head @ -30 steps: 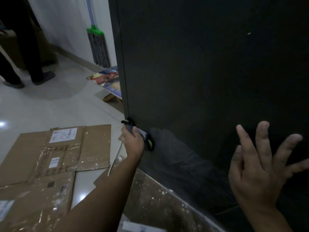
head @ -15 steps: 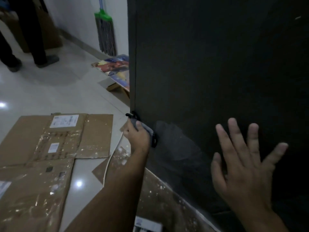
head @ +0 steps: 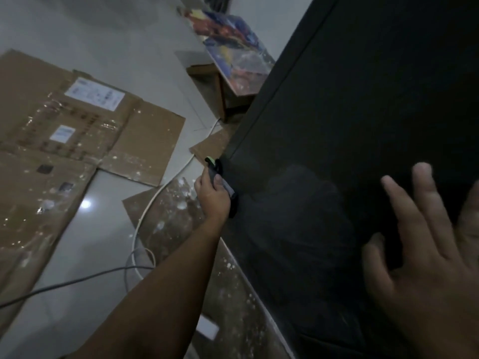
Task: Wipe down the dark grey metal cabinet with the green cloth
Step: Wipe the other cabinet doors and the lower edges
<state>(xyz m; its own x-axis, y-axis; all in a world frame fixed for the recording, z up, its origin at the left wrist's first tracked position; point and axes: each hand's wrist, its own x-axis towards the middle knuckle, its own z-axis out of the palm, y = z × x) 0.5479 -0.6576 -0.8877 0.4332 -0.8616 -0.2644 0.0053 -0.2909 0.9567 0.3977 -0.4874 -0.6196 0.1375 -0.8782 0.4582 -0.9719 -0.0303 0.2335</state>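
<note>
While clamping left hand (head: 211,198) on bunched green cloth (head: 227,188) at cabinet (head: 363,99) edge for rubbing pressure, splaying right hand (head: 427,268) open near its face, probably for balance.

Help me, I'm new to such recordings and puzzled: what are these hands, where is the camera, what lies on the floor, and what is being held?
There is no machine here: these are a person's two bare hands. All the pictures come from one wide-angle camera worn on the person's head, looking forward and down. The left hand grips the cloth and holds it against the left edge of the dark cabinet, low down. The right hand is open, its fingers spread in front of the cabinet's face; whether it touches the metal is unclear. On the floor lie flattened cardboard and a white cable. A colourful picture sits beyond the cabinet.
</note>
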